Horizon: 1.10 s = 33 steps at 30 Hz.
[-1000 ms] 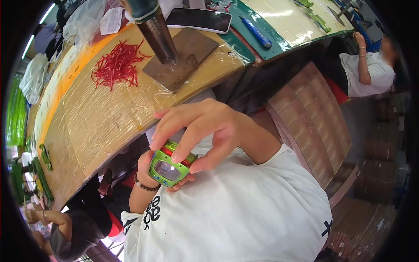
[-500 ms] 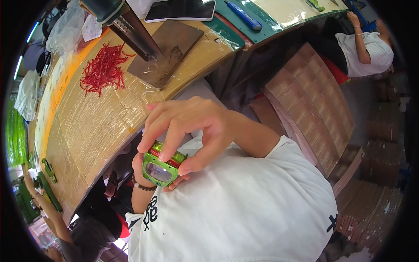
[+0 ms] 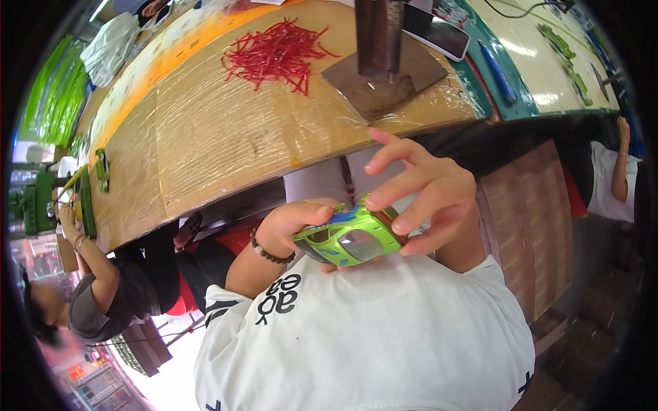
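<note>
A shiny green toy car body (image 3: 361, 241) with blue markings and dark window openings is held between my hands, just in front of my white shirt. My left hand (image 3: 293, 225), a beaded bracelet at its wrist, grips one end with the thumb on top; its other fingers are mostly hidden beneath. At the opposite end, my right hand (image 3: 437, 195) pinches the body near a red part, thumb below and fingertips above. Its index or middle fingers curve over the edge, while an outer finger stays raised toward the table.
On the film-covered table (image 3: 226, 151) lie a heap of thin red strips (image 3: 277, 56) and a metal post on a brown base plate (image 3: 384, 92). Beyond are a smartphone (image 3: 439, 35) and a blue utility knife (image 3: 498, 74). Co-workers sit left (image 3: 113, 291) and right (image 3: 610, 181).
My view has swung, so the table now lies more straight ahead. The toy car body has been turned in my hands, and my left hand, mostly hidden before, shows clearly.
</note>
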Each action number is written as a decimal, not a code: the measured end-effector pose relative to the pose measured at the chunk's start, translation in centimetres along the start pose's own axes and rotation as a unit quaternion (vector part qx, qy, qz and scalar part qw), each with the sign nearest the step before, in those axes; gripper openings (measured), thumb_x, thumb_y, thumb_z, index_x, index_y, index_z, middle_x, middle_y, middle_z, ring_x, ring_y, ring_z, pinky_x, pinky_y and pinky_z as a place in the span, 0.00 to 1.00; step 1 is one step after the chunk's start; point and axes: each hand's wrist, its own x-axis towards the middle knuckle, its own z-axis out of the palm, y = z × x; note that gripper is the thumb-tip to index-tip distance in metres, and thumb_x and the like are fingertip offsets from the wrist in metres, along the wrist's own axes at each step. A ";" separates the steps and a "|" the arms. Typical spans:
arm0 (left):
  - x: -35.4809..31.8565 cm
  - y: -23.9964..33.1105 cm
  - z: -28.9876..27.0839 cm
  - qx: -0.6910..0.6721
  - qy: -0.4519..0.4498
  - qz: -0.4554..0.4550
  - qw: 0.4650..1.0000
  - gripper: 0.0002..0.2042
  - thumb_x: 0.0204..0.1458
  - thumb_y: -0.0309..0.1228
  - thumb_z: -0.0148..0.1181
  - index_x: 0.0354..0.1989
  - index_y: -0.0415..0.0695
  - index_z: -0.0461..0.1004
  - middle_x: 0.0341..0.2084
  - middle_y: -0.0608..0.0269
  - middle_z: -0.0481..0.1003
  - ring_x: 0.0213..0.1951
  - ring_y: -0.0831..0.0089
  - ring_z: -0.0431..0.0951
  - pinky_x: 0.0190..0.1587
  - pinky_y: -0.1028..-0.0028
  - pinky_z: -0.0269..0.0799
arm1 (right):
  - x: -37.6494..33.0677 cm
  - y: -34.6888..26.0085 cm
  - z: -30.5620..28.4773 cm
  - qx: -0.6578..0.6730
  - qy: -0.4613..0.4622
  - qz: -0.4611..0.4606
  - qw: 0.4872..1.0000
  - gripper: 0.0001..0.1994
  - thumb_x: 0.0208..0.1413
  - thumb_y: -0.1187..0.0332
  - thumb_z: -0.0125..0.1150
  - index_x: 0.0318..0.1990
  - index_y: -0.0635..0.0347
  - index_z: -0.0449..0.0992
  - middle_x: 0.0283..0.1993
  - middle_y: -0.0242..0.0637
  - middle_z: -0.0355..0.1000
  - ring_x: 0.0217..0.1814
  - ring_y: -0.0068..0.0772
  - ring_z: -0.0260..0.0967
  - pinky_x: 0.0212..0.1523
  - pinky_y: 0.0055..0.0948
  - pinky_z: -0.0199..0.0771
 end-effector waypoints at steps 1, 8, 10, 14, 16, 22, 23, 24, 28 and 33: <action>0.0 0.2 0.1 0.017 0.001 0.004 1.000 0.36 0.52 0.56 0.51 0.45 0.26 0.67 0.35 0.41 0.73 0.30 0.63 0.77 0.25 0.74 0.74 | 0.1 0.0 0.0 -0.005 -0.004 -0.003 1.000 0.16 0.34 0.68 0.74 0.35 0.58 0.79 0.43 0.46 0.76 0.56 0.55 0.63 0.65 0.60 0.38; 0.0 1.0 0.8 0.068 0.002 0.011 0.998 0.34 0.52 0.56 0.52 0.39 0.26 0.71 0.28 0.46 0.75 0.26 0.67 0.77 0.24 0.76 0.72 | 1.0 -0.7 0.0 -0.031 -0.016 0.026 0.999 0.16 0.36 0.68 0.73 0.37 0.56 0.79 0.43 0.39 0.76 0.54 0.52 0.64 0.64 0.57 0.41; 0.2 1.0 0.6 0.063 -0.011 0.012 0.998 0.34 0.52 0.55 0.53 0.39 0.26 0.71 0.29 0.46 0.75 0.26 0.68 0.77 0.24 0.76 0.72 | 0.9 -0.8 -0.3 -0.042 -0.027 0.036 0.998 0.15 0.35 0.66 0.74 0.33 0.58 0.79 0.39 0.42 0.77 0.56 0.56 0.63 0.64 0.62 0.39; 0.3 0.8 0.6 0.030 -0.014 0.013 0.999 0.31 0.50 0.50 0.57 0.39 0.24 0.70 0.29 0.46 0.75 0.25 0.64 0.77 0.24 0.71 0.72 | 1.2 -1.0 -0.4 -0.044 -0.043 0.031 0.998 0.14 0.36 0.66 0.74 0.32 0.58 0.80 0.39 0.39 0.77 0.53 0.53 0.63 0.64 0.63 0.39; 0.3 0.7 0.6 0.025 -0.018 0.010 0.999 0.31 0.50 0.49 0.57 0.40 0.23 0.69 0.29 0.46 0.75 0.25 0.65 0.77 0.24 0.71 0.72 | 1.3 -0.8 -0.3 -0.042 -0.048 0.010 0.998 0.13 0.36 0.65 0.74 0.32 0.57 0.80 0.39 0.38 0.77 0.52 0.50 0.63 0.64 0.63 0.39; 0.5 0.5 0.5 0.049 -0.025 0.009 0.998 0.34 0.51 0.52 0.56 0.43 0.21 0.68 0.31 0.49 0.74 0.26 0.71 0.76 0.25 0.78 0.72 | 1.6 -0.6 -0.2 -0.027 -0.058 -0.007 0.998 0.12 0.37 0.65 0.74 0.31 0.54 0.81 0.38 0.33 0.78 0.54 0.48 0.61 0.64 0.65 0.38; 0.6 0.3 0.2 0.045 -0.030 0.008 0.999 0.34 0.51 0.52 0.56 0.43 0.21 0.67 0.30 0.49 0.74 0.26 0.71 0.76 0.25 0.78 0.72 | 1.6 -0.6 -0.1 -0.028 -0.060 -0.010 0.998 0.11 0.37 0.64 0.74 0.30 0.54 0.81 0.38 0.32 0.78 0.54 0.48 0.61 0.64 0.65 0.38; 0.6 0.1 -0.1 0.027 -0.036 0.002 0.999 0.34 0.51 0.51 0.56 0.43 0.21 0.67 0.32 0.48 0.74 0.28 0.70 0.76 0.27 0.76 0.72 | 1.7 -0.6 -0.1 -0.029 -0.062 -0.014 0.998 0.11 0.36 0.64 0.74 0.30 0.54 0.81 0.38 0.31 0.78 0.53 0.48 0.61 0.64 0.65 0.37; -0.1 -0.2 -1.2 -0.055 -0.061 -0.033 0.996 0.30 0.50 0.45 0.60 0.42 0.22 0.69 0.40 0.43 0.74 0.41 0.62 0.76 0.43 0.69 0.71 | 1.8 -0.6 -0.4 -0.062 -0.079 -0.030 0.995 0.11 0.36 0.63 0.75 0.29 0.53 0.81 0.38 0.29 0.78 0.54 0.48 0.62 0.64 0.65 0.36; -0.1 0.0 -0.7 -0.003 -0.051 -0.024 0.998 0.30 0.50 0.46 0.59 0.42 0.21 0.69 0.41 0.44 0.73 0.41 0.63 0.75 0.44 0.71 0.69 | 1.7 -1.1 -0.6 -0.081 -0.092 -0.005 0.992 0.11 0.36 0.62 0.74 0.29 0.52 0.82 0.38 0.29 0.78 0.54 0.47 0.62 0.64 0.65 0.36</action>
